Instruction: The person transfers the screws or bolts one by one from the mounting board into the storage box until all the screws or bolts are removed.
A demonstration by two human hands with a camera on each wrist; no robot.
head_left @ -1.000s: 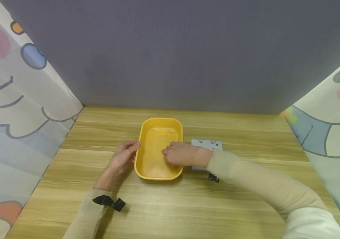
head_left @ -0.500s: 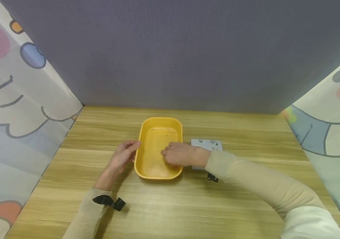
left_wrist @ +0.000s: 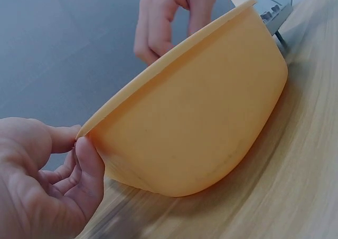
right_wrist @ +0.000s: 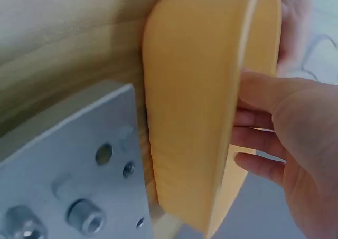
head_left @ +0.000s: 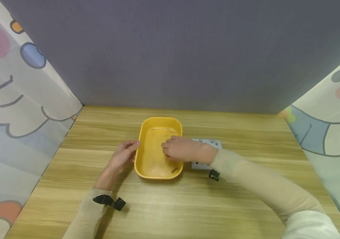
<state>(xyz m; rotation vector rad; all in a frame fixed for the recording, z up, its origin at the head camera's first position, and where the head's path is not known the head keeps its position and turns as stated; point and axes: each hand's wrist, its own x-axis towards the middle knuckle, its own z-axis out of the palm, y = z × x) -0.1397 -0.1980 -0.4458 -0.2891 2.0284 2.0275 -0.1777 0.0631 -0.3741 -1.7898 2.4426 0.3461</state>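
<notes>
A yellow plastic tray (head_left: pixel 153 149) stands on the table. My left hand (head_left: pixel 123 155) pinches its left rim between thumb and fingers, plain in the left wrist view, where the tray wall (left_wrist: pixel 195 112) fills the middle. My right hand (head_left: pixel 185 148) reaches over the right rim into the tray with bent fingers. In the right wrist view the tray wall (right_wrist: pixel 190 91) hides some of that hand's fingertips (right_wrist: pixel 243 159), so whether they hold anything is not visible. A small screw (head_left: pixel 174 170) lies in the tray's near right corner.
Right of the tray, partly under my right forearm, lies a grey metal plate (head_left: pixel 198 165) with holes; bolts (right_wrist: pixel 85 218) stand up from it. A dark grey panel (head_left: pixel 170 56) rises behind the wooden table (head_left: pixel 164 209). Patterned curtains (head_left: pixel 23 99) hang at both sides.
My right hand has shifted slightly away from me inside the tray, and the screw in the near right corner has come into view. My left hand keeps its hold on the rim.
</notes>
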